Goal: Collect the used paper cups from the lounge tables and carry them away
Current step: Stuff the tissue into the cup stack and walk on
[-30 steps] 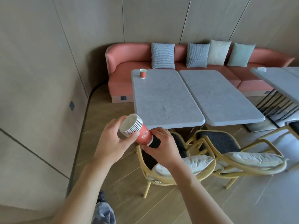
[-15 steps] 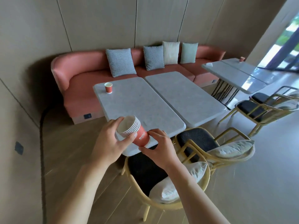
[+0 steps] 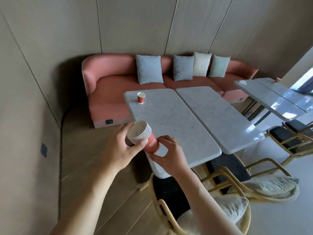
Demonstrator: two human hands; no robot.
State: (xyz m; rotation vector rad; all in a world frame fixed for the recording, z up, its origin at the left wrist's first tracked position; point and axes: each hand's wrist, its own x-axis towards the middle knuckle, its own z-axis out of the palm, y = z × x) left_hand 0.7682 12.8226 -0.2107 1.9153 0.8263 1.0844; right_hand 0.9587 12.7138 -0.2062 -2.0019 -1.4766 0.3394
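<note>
A stack of several nested red paper cups (image 3: 145, 138) lies tilted between both my hands, mouth toward the upper left. My left hand (image 3: 118, 148) wraps the rims, and my right hand (image 3: 169, 152) cups the stack's white bottom. One red paper cup (image 3: 141, 97) stands upright at the far left corner of the nearest grey table (image 3: 171, 122). Another small red cup (image 3: 277, 80) stands on the far right table (image 3: 271, 97), beside something white and crumpled (image 3: 241, 82).
A second grey table (image 3: 218, 116) abuts the first. A pink sofa (image 3: 110, 85) with several cushions runs along the back wall. Yellow-framed chairs (image 3: 228, 180) with cushions stand at the near table ends and at the right. A wall closes off the left side.
The view has swung and come closer to the left table. Both hands still hold the cup stack, now tilted more upright over the table's near corner.
</note>
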